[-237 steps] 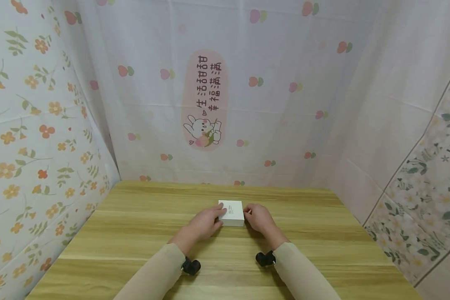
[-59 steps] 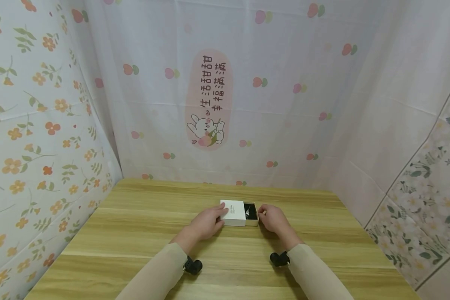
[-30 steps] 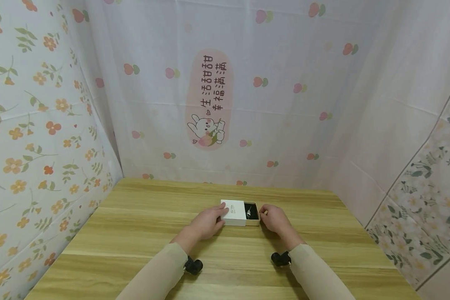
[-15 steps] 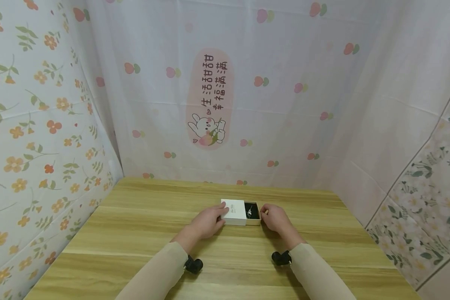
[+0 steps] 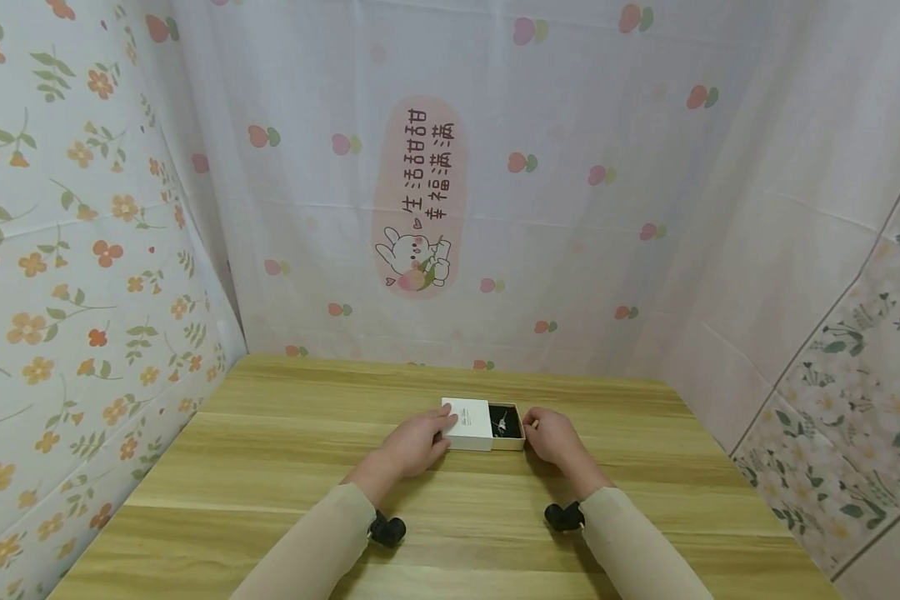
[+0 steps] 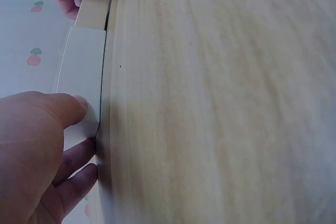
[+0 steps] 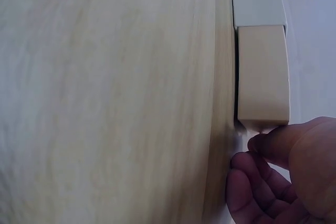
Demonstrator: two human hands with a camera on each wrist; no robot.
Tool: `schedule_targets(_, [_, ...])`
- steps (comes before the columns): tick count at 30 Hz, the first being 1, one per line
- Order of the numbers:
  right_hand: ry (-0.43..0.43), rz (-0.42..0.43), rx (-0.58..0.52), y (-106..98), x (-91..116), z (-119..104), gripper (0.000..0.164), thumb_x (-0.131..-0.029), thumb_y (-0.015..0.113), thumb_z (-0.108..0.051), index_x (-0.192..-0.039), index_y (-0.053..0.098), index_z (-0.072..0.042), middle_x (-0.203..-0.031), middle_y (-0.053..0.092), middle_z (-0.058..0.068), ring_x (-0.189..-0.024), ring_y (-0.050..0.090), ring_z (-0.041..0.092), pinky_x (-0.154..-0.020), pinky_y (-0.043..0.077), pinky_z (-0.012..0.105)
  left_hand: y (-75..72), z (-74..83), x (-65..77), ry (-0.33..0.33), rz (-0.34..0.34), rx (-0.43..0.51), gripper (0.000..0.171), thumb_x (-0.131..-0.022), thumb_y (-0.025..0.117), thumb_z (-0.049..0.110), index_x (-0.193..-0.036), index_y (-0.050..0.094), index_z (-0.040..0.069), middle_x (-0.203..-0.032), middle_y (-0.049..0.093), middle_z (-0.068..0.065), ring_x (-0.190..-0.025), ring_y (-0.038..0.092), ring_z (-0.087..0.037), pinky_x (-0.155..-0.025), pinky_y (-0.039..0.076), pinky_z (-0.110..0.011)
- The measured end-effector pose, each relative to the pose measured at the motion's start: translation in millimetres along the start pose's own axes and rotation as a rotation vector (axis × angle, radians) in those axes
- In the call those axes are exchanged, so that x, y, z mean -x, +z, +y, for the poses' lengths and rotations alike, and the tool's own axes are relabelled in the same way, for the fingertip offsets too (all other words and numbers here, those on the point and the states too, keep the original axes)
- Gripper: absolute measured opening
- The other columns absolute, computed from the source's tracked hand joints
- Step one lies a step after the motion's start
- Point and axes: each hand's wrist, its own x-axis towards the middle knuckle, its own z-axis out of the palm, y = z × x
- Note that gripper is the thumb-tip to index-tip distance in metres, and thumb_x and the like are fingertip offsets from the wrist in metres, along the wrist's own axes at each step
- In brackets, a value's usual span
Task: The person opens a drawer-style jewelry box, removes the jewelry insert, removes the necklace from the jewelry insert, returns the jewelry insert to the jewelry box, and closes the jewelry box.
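The left hand [image 5: 414, 444] grips the left end of a white cardboard outer sleeve [image 5: 471, 425], its thumb pressed on the near side wall and fingertips lying over the top face, while the right hand [image 5: 551, 433], fingers curled, pinches thumb against forefinger at the outer end of the cream cardboard inner drawer [image 7: 262, 74]; whether the tips hold a small tab or the edge itself is too blurred to tell. The sleeve is a flat, smooth, matte rectangle with crisp corners and small dark printed script on top. The drawer, thin-walled and square-edged, stands part-way out of it, showing a soft-looking black lining [image 5: 512, 417] with a small, slender, silvery ornament [image 5: 502, 426] on it. Sleeve and drawer together form one long shape whose long axis runs left to right across the person's front, roughly parallel to the table's far edge, the drawer pointing right. This box lies flat on the yellowish wood-grain table [image 5: 450, 517], towards its far side and between the two hands. Further out come beige cuffs [image 5: 311, 542], black wrist cameras [image 5: 564, 517] and a creased white cloth backdrop [image 5: 570, 225] with heart-like fruit prints
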Motion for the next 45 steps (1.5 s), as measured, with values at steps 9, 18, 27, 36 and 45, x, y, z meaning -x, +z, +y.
schedule_targets(9, [-0.002,0.005,-0.008,2.8,-1.7,6.4,0.011,-0.106,0.063,-0.008,-0.098,0.071,-0.009,-0.084,0.070,0.006,-0.076,0.058,0.021,-0.075,0.053,0.039,-1.0,0.4,0.4,0.001,0.005,0.001,0.050,-0.111,0.066,0.016,-0.159,0.057,0.004,-0.171,0.048,-0.017,-0.155,0.052,-0.037,-0.124,0.048,-0.051])
schedule_targets(18, [-0.003,0.014,-0.023,4.3,-3.4,12.0,0.011,-0.105,0.063,-0.007,-0.098,0.071,-0.009,-0.083,0.071,0.006,-0.075,0.058,0.021,-0.073,0.052,0.037,-0.8,0.9,-0.5,-0.007,-0.002,-0.004,0.050,-0.112,0.065,0.015,-0.160,0.056,0.004,-0.172,0.047,-0.017,-0.156,0.051,-0.037,-0.125,0.047,-0.051])
schedule_targets(27, [0.005,0.000,-0.059,1.8,-1.1,14.7,0.010,-0.106,0.063,-0.008,-0.100,0.071,-0.008,-0.080,0.068,0.004,-0.071,0.056,0.019,-0.067,0.048,0.034,-0.9,1.2,-0.2,-0.006,0.000,-0.014,0.050,-0.111,0.065,0.015,-0.160,0.057,0.004,-0.172,0.047,-0.017,-0.156,0.052,-0.037,-0.125,0.047,-0.051])
schedule_targets(36, [0.015,-0.011,-0.066,-1.0,-0.8,16.4,0.011,-0.106,0.061,-0.007,-0.100,0.070,-0.008,-0.081,0.070,0.004,-0.071,0.058,0.018,-0.068,0.049,0.033,0.7,0.0,0.3,-0.010,0.005,-0.001,0.050,-0.111,0.065,0.016,-0.159,0.057,0.005,-0.172,0.047,-0.016,-0.155,0.052,-0.037,-0.124,0.048,-0.050])
schedule_targets(45, [0.014,0.005,-0.078,-0.7,0.9,18.2,0.010,-0.105,0.063,-0.007,-0.098,0.070,-0.007,-0.077,0.069,0.004,-0.070,0.057,0.018,-0.068,0.049,0.033,-1.5,2.8,1.4,-0.012,0.002,0.001,0.050,-0.111,0.066,0.014,-0.159,0.057,0.004,-0.172,0.047,-0.017,-0.154,0.053,-0.037,-0.122,0.050,-0.051])
